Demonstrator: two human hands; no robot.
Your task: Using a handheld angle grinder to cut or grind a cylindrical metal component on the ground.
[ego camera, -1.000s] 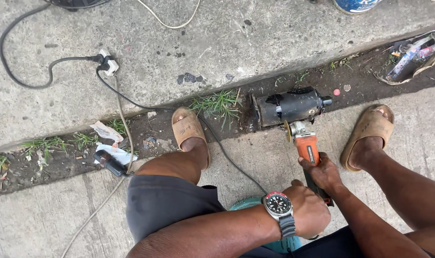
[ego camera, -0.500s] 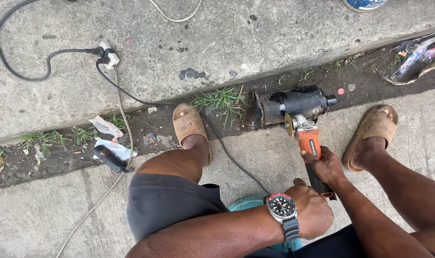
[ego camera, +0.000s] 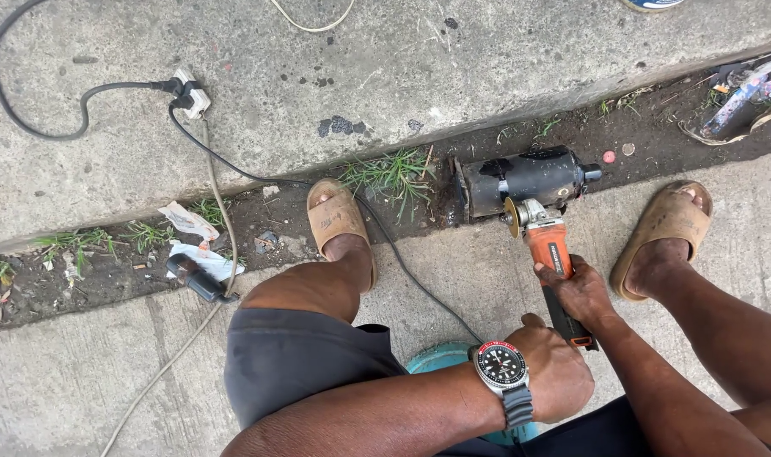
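Note:
A black cylindrical motor (ego camera: pixel 529 178) lies in the dirt gutter between two concrete slabs. An orange and black angle grinder (ego camera: pixel 548 250) points at it, its disc (ego camera: pixel 512 217) touching the motor's near side. My right hand (ego camera: pixel 582 292) grips the grinder's body from above. My left hand (ego camera: pixel 555 372), with a wristwatch (ego camera: pixel 502 366) on its wrist, is closed around the rear end of the grinder's black handle. I sit low over a teal object (ego camera: pixel 440 360), with a sandalled foot on either side of the grinder.
The grinder's black cable (ego camera: pixel 402 267) runs left past my left sandal (ego camera: pixel 339 216) to a white plug adapter (ego camera: pixel 191 93) on the upper slab. Paper litter (ego camera: pixel 191 245) and grass lie in the gutter. My right sandal (ego camera: pixel 656 233) rests beside the motor. Debris (ego camera: pixel 741 97) sits far right.
The grinder's disc has stayed against the motor while both hands kept their grip. The view has shifted slightly.

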